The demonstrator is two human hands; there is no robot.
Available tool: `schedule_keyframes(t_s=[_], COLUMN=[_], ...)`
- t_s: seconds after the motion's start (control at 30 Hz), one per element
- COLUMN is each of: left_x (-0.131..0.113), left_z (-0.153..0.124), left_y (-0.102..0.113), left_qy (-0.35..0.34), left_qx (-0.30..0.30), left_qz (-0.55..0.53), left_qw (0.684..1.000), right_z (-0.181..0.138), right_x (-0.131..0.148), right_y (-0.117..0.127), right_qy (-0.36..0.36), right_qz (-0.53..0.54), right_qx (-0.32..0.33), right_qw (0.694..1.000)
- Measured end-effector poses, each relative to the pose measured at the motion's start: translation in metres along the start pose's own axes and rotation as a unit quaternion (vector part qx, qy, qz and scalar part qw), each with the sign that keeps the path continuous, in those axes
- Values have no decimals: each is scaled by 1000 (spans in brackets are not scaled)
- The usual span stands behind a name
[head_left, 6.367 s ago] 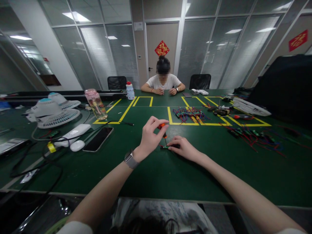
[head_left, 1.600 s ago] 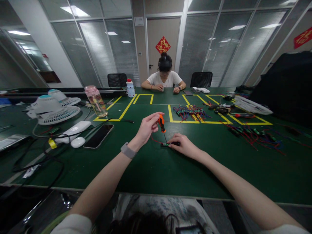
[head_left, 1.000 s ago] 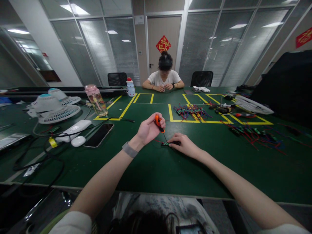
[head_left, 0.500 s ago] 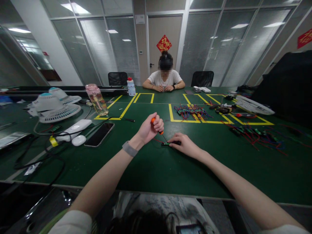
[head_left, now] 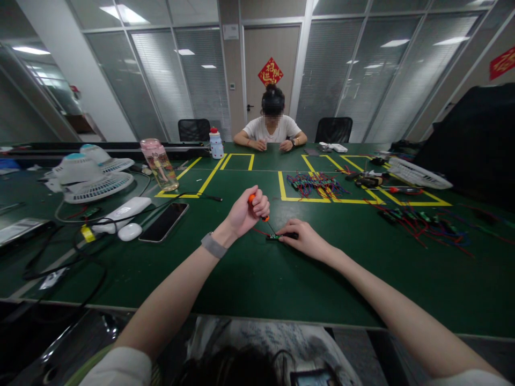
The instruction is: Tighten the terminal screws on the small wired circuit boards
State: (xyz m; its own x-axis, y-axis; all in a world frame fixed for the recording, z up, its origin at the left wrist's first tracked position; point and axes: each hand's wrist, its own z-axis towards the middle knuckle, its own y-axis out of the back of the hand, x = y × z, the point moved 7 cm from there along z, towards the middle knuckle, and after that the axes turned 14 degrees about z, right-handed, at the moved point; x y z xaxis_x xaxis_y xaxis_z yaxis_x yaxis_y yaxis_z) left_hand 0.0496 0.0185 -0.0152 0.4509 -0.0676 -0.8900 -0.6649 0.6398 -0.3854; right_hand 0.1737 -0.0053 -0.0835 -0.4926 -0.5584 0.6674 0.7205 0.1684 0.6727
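Note:
My left hand [head_left: 248,212] is closed around the orange handle of a screwdriver [head_left: 264,218]. Its thin shaft slants down to a small green circuit board [head_left: 273,236] on the table, and the tip appears to meet the board. My right hand [head_left: 306,239] pinches the board's right end with thumb and fingers. A black piece [head_left: 290,235] shows under those fingers; whether it belongs to the board I cannot tell. A red wire [head_left: 259,231] runs out from the board's left side.
Wired circuit boards lie in piles inside yellow tape [head_left: 317,185] and at the right [head_left: 426,222]. To the left are a phone [head_left: 164,222], a white mouse [head_left: 130,231], cables, a pink-capped bottle [head_left: 160,165] and white fans [head_left: 90,179]. Another person [head_left: 272,128] sits opposite.
Both my hands, the screwdriver and the board look almost unmoved. Across the table, the other person's hands have moved apart and the head has lifted slightly.

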Motion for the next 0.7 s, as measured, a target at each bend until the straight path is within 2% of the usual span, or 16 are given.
schedule_keyframes(t_s=[0.23,0.47,0.57,0.7], left_x=[0,-7,-13,-22], left_z=[1,-3,-6,-13], left_y=[2,1,2,3], left_qy=[-38,-99,-136,-188], left_qx=[-41,-73,-120,-189], left_qz=[6,180,253,391], left_qw=[998,976,950,881], right_z=[0,0,0,0], right_x=[3,2,2,1], right_y=[1,0,1,1], right_qy=[0,-1,-2,-6], right_qz=[5,3,6,10], right_qx=[1,-6,-6,-3], right_qw=[1000,1000,1000,1000])
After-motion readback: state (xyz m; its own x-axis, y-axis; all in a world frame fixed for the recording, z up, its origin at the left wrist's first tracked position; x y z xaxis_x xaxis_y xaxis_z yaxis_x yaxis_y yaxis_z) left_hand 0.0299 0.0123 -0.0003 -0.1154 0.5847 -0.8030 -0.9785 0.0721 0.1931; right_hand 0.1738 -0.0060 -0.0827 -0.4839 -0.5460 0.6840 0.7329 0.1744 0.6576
